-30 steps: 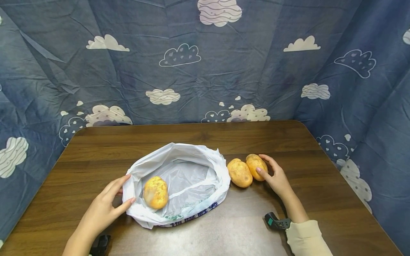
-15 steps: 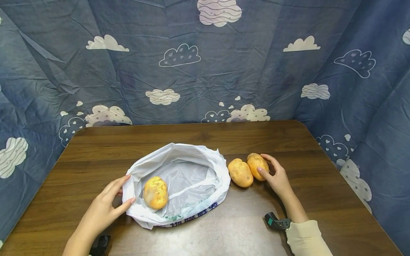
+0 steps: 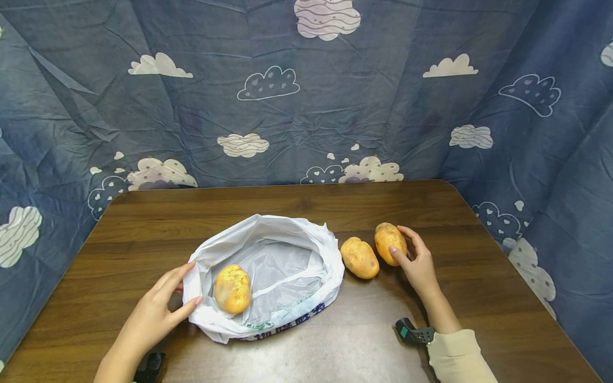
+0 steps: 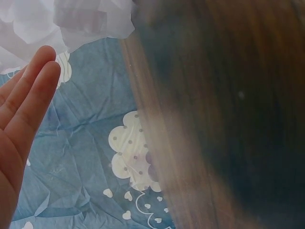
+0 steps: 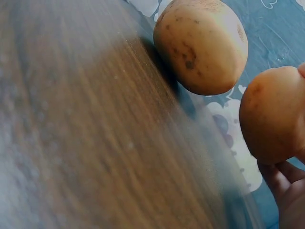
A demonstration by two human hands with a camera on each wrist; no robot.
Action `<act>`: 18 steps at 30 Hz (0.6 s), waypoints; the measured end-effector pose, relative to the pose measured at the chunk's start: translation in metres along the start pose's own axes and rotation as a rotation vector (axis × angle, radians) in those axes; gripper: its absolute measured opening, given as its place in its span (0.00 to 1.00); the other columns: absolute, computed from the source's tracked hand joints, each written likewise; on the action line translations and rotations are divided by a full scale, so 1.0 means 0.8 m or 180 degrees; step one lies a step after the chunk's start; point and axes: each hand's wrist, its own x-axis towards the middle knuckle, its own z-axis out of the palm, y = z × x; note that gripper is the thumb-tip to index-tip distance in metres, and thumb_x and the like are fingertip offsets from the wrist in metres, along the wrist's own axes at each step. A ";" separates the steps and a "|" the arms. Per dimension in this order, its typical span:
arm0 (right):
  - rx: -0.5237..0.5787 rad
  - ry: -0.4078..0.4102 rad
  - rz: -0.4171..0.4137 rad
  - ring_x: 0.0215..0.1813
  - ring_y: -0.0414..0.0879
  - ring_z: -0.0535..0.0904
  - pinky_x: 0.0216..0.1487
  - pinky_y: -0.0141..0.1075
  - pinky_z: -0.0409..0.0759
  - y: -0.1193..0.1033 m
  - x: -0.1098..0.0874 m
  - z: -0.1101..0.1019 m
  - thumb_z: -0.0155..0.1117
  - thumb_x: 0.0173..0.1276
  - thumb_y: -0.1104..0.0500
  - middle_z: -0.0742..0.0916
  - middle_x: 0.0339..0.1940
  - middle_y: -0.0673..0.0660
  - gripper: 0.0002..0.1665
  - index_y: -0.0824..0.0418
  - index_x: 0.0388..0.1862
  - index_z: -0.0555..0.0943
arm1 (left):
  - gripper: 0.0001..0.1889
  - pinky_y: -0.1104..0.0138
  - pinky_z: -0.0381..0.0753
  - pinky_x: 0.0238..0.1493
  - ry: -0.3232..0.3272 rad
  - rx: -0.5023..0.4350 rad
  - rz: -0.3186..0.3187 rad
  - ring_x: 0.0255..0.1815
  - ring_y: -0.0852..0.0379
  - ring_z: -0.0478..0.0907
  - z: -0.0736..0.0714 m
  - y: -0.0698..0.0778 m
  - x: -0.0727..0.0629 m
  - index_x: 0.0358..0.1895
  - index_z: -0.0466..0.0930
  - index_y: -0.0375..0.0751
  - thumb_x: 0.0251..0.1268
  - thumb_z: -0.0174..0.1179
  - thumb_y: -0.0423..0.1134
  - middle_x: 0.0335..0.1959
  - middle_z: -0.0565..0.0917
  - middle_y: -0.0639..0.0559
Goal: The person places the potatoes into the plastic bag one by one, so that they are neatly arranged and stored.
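Our right hand [image 3: 415,261] has its fingers [image 3: 413,238] and thumb curled round a yellow-brown oval potato [image 3: 390,243], which the right wrist view shows lifted just clear of the dark wooden surface [image 3: 431,213]. A second yellow-brown potato [image 3: 359,258] lies on the surface just beside it, between our grip and the crumpled white plastic bag [image 3: 297,234], and the two potatoes no longer touch. Our left hand [image 3: 160,306] rests at the bag's near-left rim, fingers [image 3: 174,276] nearly straight and spread, thumb against the plastic, keeping the mouth wide. A third speckled yellow potato [image 3: 232,288] already sits inside, near that hand.

To do this well, we judge we should carry the potato over its neighbour without knocking it, lower it into the bare right part of the bag, and keep the rim pressed down so the thin plastic does not fold shut.
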 end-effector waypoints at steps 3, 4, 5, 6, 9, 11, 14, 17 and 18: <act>0.0061 0.0054 -0.0075 0.58 0.45 0.67 0.56 0.26 0.66 -0.002 0.001 0.000 0.59 0.59 0.71 0.71 0.57 0.65 0.28 0.71 0.59 0.65 | 0.38 0.80 0.71 0.40 -0.0009 -0.0005 -0.0017 0.35 0.58 0.75 0.000 0.000 0.000 0.60 0.68 0.39 0.38 0.71 0.31 0.51 0.74 0.46; 0.0089 0.0063 -0.0101 0.59 0.44 0.66 0.57 0.26 0.65 -0.003 0.001 0.000 0.58 0.59 0.71 0.71 0.57 0.66 0.28 0.72 0.59 0.65 | 0.38 0.81 0.71 0.40 -0.0011 -0.0007 -0.0021 0.35 0.58 0.75 0.000 0.000 0.000 0.60 0.68 0.39 0.38 0.71 0.31 0.51 0.74 0.46; 0.0100 0.0066 -0.0125 0.59 0.43 0.66 0.57 0.27 0.65 -0.004 0.002 0.000 0.58 0.59 0.71 0.71 0.57 0.66 0.28 0.72 0.59 0.65 | 0.38 0.81 0.71 0.40 -0.0014 -0.0006 -0.0026 0.35 0.58 0.75 0.000 0.000 0.000 0.60 0.68 0.39 0.38 0.71 0.32 0.51 0.74 0.46; 0.0119 0.0072 -0.0147 0.59 0.43 0.66 0.57 0.27 0.65 -0.005 0.002 0.000 0.58 0.59 0.72 0.71 0.57 0.66 0.28 0.72 0.60 0.65 | 0.38 0.81 0.71 0.40 -0.0016 -0.0006 -0.0029 0.35 0.58 0.75 0.000 0.000 0.000 0.60 0.68 0.40 0.38 0.71 0.32 0.51 0.74 0.46; 0.0167 0.0077 -0.0214 0.59 0.43 0.66 0.57 0.27 0.65 -0.008 0.002 0.001 0.58 0.59 0.72 0.70 0.58 0.67 0.29 0.73 0.60 0.64 | 0.38 0.82 0.70 0.41 -0.0017 -0.0012 -0.0030 0.35 0.57 0.75 0.000 -0.001 -0.001 0.60 0.68 0.40 0.38 0.71 0.31 0.51 0.74 0.46; 0.0196 0.0091 -0.0250 0.59 0.43 0.66 0.57 0.27 0.65 -0.011 0.002 0.002 0.58 0.58 0.73 0.69 0.58 0.68 0.29 0.73 0.60 0.64 | 0.38 0.82 0.70 0.41 -0.0015 -0.0014 -0.0024 0.35 0.57 0.75 0.000 -0.001 -0.001 0.60 0.68 0.40 0.38 0.71 0.31 0.51 0.74 0.46; 0.0251 0.0115 -0.0324 0.60 0.44 0.66 0.58 0.27 0.65 -0.014 0.002 0.004 0.58 0.57 0.74 0.68 0.58 0.71 0.30 0.74 0.59 0.63 | 0.38 0.82 0.70 0.40 -0.0008 -0.0016 -0.0006 0.35 0.58 0.75 0.001 -0.002 -0.001 0.60 0.68 0.39 0.37 0.71 0.31 0.50 0.74 0.46; 0.0298 0.0137 -0.0388 0.59 0.44 0.66 0.58 0.27 0.65 -0.019 0.002 0.005 0.58 0.56 0.75 0.68 0.58 0.72 0.30 0.74 0.59 0.63 | 0.38 0.82 0.70 0.40 -0.0003 -0.0018 0.0003 0.35 0.58 0.74 0.001 -0.002 -0.001 0.60 0.68 0.39 0.37 0.71 0.31 0.50 0.74 0.46; 0.0313 0.0143 -0.0415 0.59 0.44 0.66 0.58 0.27 0.65 -0.020 0.002 0.006 0.58 0.56 0.76 0.68 0.58 0.73 0.30 0.74 0.59 0.63 | 0.38 0.82 0.70 0.40 -0.0003 -0.0020 0.0002 0.35 0.58 0.74 0.001 -0.002 -0.001 0.60 0.68 0.39 0.37 0.71 0.31 0.50 0.74 0.46</act>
